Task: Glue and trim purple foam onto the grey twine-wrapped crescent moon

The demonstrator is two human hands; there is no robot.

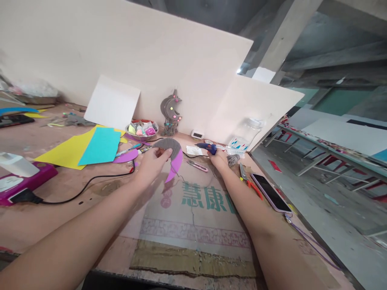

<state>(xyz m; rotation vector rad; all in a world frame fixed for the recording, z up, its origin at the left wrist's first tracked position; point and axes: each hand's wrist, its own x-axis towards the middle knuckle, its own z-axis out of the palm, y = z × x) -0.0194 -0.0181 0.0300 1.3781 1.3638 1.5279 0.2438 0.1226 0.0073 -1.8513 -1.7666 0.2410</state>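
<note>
My left hand (152, 163) pinches a crescent shape (173, 155) above the table; its upper part is wrapped in grey-brown twine and its lower tip is bare purple foam. A thin twine strand trails from it down across the cardboard sheet (193, 219). My right hand (220, 158) is closed on a blue glue gun (206, 147) that lies low over the table, nozzle pointing left. A small ball of twine (232, 160) sits just right of that hand.
Yellow and teal foam sheets (90, 149) lie at left, a bowl of coloured bits (142, 129) and a finished twine moon ornament (171, 110) at the back. A pink cutter (197, 165), phone (270, 192), plastic bottle (246, 137) and black cable (87, 185) surround the work area.
</note>
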